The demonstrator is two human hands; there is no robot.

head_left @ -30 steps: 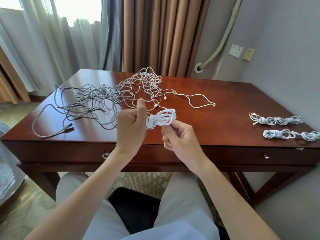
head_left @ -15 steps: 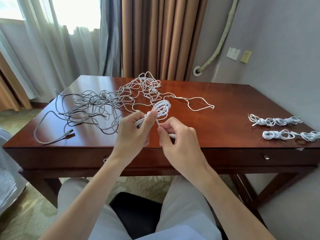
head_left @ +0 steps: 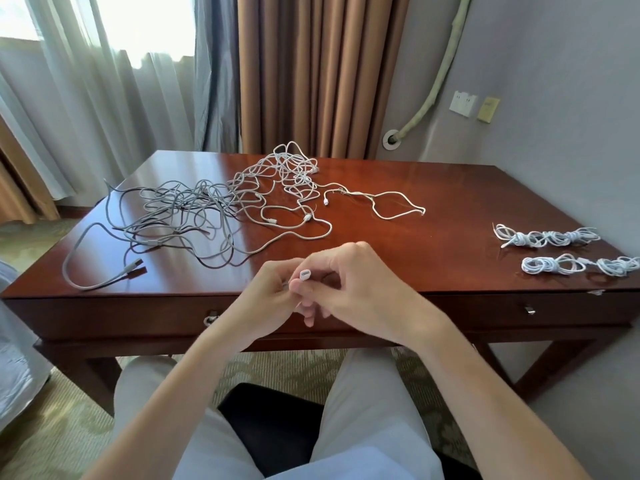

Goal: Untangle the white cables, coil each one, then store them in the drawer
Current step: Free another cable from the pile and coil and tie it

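Observation:
My left hand (head_left: 266, 292) and my right hand (head_left: 353, 289) meet just above the desk's front edge, fingers curled together. A small white cable plug (head_left: 304, 273) shows between their fingertips; the coiled white cable they hold is almost fully hidden behind the fingers. A loose tangle of white cables (head_left: 294, 181) lies at the middle back of the wooden desk (head_left: 433, 209). Two rows of coiled white cables (head_left: 547, 237) (head_left: 581, 265) lie at the right edge. The drawer front (head_left: 478, 310) below the desk top looks closed.
A tangle of grey cables (head_left: 180, 216) spreads over the left half of the desk, one plug end (head_left: 133, 265) near the front left edge. Drawer handles (head_left: 210, 318) (head_left: 529, 310) sit on the front panel. Curtains hang behind; a wall stands at the right.
The white coil, earlier in plain sight between my hands, is now hidden inside them; only the plug shows. My hands have closed together and dropped toward the desk's front edge.

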